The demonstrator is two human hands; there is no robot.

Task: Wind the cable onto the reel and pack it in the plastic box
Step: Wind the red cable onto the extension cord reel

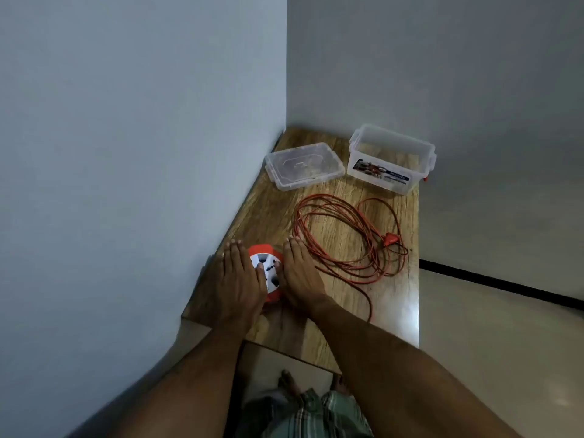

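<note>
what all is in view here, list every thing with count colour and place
reel: one, orange with a white socket face, near left part of the table, between the two hands
cable: one, orange, lying in loose loops on the middle of the table, right of the reel
plug: one, orange, on the cable's end at the right side of the loops
box: one, clear plastic with a label, open, far right of the table
lid: one, clear plastic, lying on the table left of the box
table: one, wood grain, set in the corner of grey walls
left hand: one, on the reel's left side, fingers straight
right hand: one, on the reel's right side, fingers straight
</note>
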